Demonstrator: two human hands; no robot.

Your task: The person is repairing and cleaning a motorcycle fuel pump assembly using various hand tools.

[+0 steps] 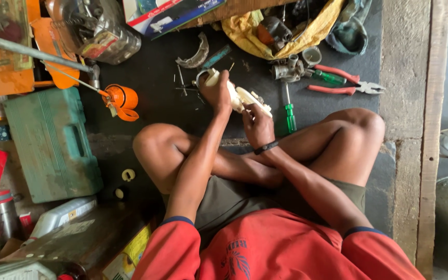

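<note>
I sit cross-legged on a dark floor mat (151,78). My left hand (217,93) and my right hand (257,123), which has a black band at the wrist, both grip a cream-white plastic part (238,96) held over the mat in front of my knees. The left hand holds its far end and the right hand its near end. Fingers hide much of the part.
A green-handled screwdriver (290,113), red-handled pliers (346,83) and a metal carburettor-like part (289,68) lie to the right of my hands. An orange oil can (121,98), a hammer (37,54) and a green tool case (53,142) are on the left. A yellow bag (245,31) sits at the top.
</note>
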